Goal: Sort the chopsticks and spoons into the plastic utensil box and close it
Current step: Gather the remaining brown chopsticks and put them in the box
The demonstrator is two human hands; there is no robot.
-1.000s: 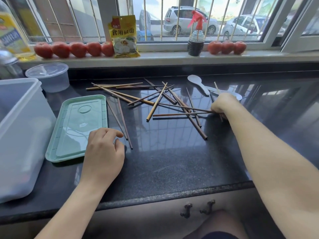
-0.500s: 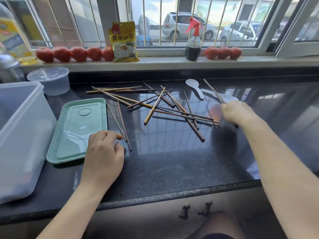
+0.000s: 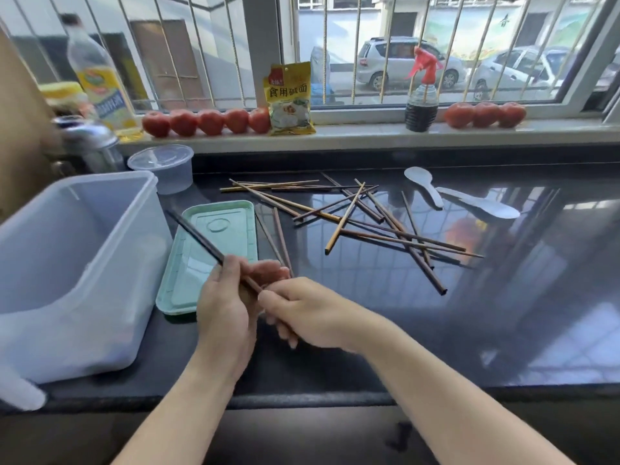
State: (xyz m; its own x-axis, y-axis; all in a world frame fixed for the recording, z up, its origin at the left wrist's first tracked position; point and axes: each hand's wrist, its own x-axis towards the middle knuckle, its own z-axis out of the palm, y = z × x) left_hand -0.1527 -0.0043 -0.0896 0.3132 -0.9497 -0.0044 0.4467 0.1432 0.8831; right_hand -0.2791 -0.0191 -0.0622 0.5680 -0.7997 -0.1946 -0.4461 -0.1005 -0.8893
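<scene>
Chopsticks: loose crossed pile, centre of frame, flat on black counter. Approx. a dozen, mix of dark and light wood; several overlap. Two more dark ones lie side by side just right of the green lid.

One dark chopstick is off the counter, held at lower centre of frame. Runs diagonally, tip toward upper left, passing over the green lid.

Left hand: fingers curled round the held chopstick near its lower end. Right hand: fingers curled, touching the same chopstick at its lower end; both hands meet there. Whether the right hand has a firm grip is hard to tell, blurred.

Spoons: two white plastic ones, upper right of centre. First spoon bowl toward the window; second spoon just right of it, bowl toward the right.

Utensil box: clear plastic, left edge of frame, open at top, interior looks bare. Green lid lies flat on counter between box and chopstick pile, touching or nearly touching box wall.

Misc.: round clear tub w/ lid behind the box. Window sill carries tomatoes, yellow packet, spray bottle, three further tomatoes at right. Oil bottle upper left.
</scene>
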